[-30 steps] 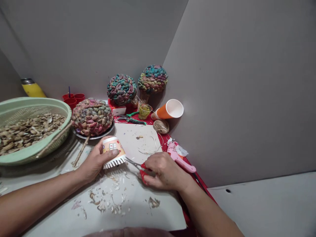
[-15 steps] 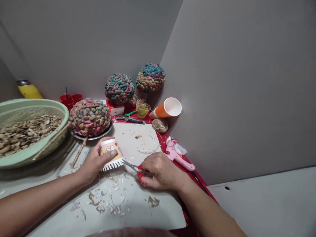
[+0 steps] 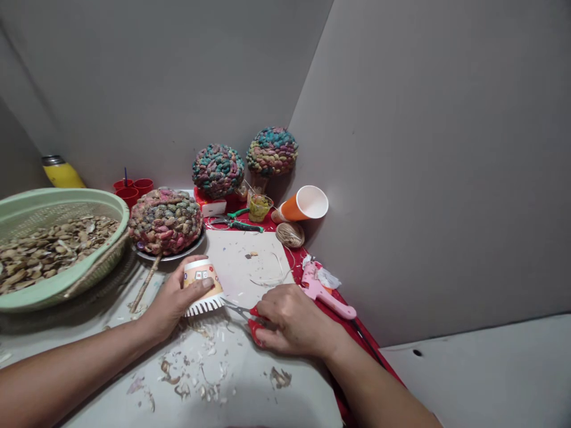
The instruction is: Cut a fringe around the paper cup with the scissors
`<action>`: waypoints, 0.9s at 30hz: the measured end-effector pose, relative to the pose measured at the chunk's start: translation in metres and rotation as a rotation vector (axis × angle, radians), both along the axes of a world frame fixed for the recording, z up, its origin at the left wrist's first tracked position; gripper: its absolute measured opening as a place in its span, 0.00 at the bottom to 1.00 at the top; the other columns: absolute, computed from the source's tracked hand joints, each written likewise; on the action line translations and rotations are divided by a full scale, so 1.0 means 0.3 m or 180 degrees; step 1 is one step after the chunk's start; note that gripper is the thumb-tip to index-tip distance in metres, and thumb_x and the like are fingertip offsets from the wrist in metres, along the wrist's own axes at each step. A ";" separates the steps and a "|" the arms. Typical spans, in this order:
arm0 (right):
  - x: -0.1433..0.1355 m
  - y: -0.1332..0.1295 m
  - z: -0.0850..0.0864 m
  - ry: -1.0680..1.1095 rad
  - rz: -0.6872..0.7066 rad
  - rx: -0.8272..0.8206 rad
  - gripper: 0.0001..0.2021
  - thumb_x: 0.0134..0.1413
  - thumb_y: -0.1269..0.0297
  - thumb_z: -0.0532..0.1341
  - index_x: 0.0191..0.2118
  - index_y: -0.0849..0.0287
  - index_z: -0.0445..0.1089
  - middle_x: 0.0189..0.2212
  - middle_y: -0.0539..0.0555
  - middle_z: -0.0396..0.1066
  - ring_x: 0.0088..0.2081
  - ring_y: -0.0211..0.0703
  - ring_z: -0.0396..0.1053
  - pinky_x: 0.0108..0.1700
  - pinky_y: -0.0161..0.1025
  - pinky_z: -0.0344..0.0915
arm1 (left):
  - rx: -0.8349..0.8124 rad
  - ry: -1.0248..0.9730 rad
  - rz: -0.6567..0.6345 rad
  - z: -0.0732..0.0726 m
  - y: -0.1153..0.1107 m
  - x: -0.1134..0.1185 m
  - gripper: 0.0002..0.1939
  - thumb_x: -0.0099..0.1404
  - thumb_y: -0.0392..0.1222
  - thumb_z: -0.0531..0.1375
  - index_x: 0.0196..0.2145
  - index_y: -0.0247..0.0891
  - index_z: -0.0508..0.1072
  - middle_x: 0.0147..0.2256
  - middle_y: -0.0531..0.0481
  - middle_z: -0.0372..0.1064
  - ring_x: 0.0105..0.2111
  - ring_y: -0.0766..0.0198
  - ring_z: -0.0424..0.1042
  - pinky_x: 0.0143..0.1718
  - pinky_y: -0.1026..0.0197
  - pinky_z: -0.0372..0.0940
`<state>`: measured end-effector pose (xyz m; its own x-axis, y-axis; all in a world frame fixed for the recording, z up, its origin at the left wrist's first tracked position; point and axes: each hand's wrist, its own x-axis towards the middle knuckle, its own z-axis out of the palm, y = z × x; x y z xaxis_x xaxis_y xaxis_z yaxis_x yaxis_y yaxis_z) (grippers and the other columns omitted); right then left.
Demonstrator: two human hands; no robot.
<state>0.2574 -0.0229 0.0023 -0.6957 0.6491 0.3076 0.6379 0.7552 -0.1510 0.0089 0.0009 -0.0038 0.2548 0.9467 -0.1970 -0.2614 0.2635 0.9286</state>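
Note:
My left hand is wrapped round a paper cup, its thumb across the printed side. The cup is upside down, and its lower rim is cut into a row of narrow white strips. My right hand grips the red handles of a pair of scissors. The scissor blades meet the right edge of the cut rim. Small scraps and shell bits lie on the white board below the hands.
A green basket of shells stands at the left. Behind are shell-covered balls, green-handled pliers, red cups, an orange cup and twine. A pink glue gun lies at the right, near the wall.
The whole view has shifted, so the things appear slightly lower. My hands still hold the cup and scissors at the rim, with the blades looking a little closer together.

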 end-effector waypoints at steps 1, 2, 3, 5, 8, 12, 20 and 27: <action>-0.002 0.000 0.000 0.0061 0.0012 -0.0056 0.11 0.51 0.67 0.59 0.20 0.60 0.65 0.16 0.48 0.64 0.20 0.35 0.55 0.27 0.37 0.44 | 0.0006 0.0020 -0.0016 0.000 0.000 0.000 0.31 0.56 0.45 0.71 0.54 0.42 0.65 0.34 0.54 0.74 0.31 0.62 0.75 0.34 0.61 0.68; -0.003 0.001 0.000 0.0128 0.0027 -0.0126 0.11 0.50 0.67 0.59 0.20 0.59 0.64 0.16 0.48 0.64 0.19 0.35 0.54 0.27 0.37 0.44 | 0.0007 0.0033 -0.0033 0.000 0.000 0.000 0.31 0.56 0.46 0.71 0.54 0.43 0.64 0.34 0.54 0.74 0.31 0.63 0.74 0.34 0.61 0.68; -0.003 0.002 -0.001 0.0191 0.0054 -0.0210 0.11 0.49 0.68 0.59 0.19 0.59 0.62 0.16 0.47 0.63 0.19 0.34 0.53 0.27 0.37 0.43 | 0.0006 0.0038 -0.0042 0.000 0.000 0.001 0.31 0.56 0.46 0.70 0.54 0.43 0.64 0.34 0.54 0.74 0.31 0.63 0.74 0.34 0.62 0.68; -0.002 0.005 -0.004 0.0297 0.0118 -0.0389 0.11 0.46 0.69 0.59 0.18 0.59 0.59 0.15 0.46 0.60 0.19 0.33 0.50 0.26 0.37 0.43 | -0.0002 0.0028 -0.0047 0.000 0.000 0.001 0.31 0.56 0.46 0.71 0.54 0.43 0.63 0.34 0.54 0.74 0.30 0.64 0.74 0.34 0.63 0.68; 0.002 0.011 -0.009 0.0436 0.0167 -0.0585 0.12 0.43 0.70 0.58 0.17 0.59 0.54 0.14 0.45 0.57 0.19 0.33 0.47 0.26 0.36 0.42 | -0.0058 -0.0040 -0.0059 0.001 0.000 0.003 0.32 0.56 0.46 0.71 0.55 0.42 0.63 0.34 0.54 0.74 0.30 0.64 0.74 0.34 0.62 0.69; 0.001 0.013 -0.014 0.0596 0.0170 -0.0610 0.11 0.41 0.70 0.57 0.18 0.59 0.52 0.14 0.44 0.56 0.20 0.33 0.45 0.26 0.35 0.41 | -0.0098 -0.0123 -0.0048 0.007 -0.002 0.005 0.33 0.57 0.45 0.71 0.56 0.42 0.62 0.35 0.53 0.75 0.32 0.64 0.75 0.35 0.63 0.68; -0.013 0.003 -0.007 0.0186 0.0038 -0.0369 0.10 0.41 0.72 0.60 0.18 0.59 0.57 0.15 0.46 0.62 0.19 0.33 0.50 0.26 0.36 0.41 | 0.0022 -0.0049 -0.0073 0.002 -0.016 -0.001 0.33 0.57 0.47 0.70 0.57 0.42 0.62 0.38 0.51 0.77 0.35 0.61 0.76 0.38 0.61 0.69; -0.012 -0.001 -0.026 0.0272 0.0074 -0.0360 0.10 0.41 0.72 0.61 0.17 0.59 0.58 0.15 0.46 0.63 0.19 0.33 0.51 0.26 0.37 0.41 | 0.0021 -0.0028 -0.0004 -0.006 -0.008 0.002 0.35 0.57 0.48 0.70 0.57 0.41 0.61 0.37 0.51 0.77 0.34 0.61 0.76 0.37 0.61 0.69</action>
<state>0.2537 -0.0232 -0.0054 -0.6854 0.6670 0.2922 0.6015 0.7447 -0.2891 0.0095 -0.0015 -0.0055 0.2577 0.9477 -0.1885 -0.2693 0.2578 0.9279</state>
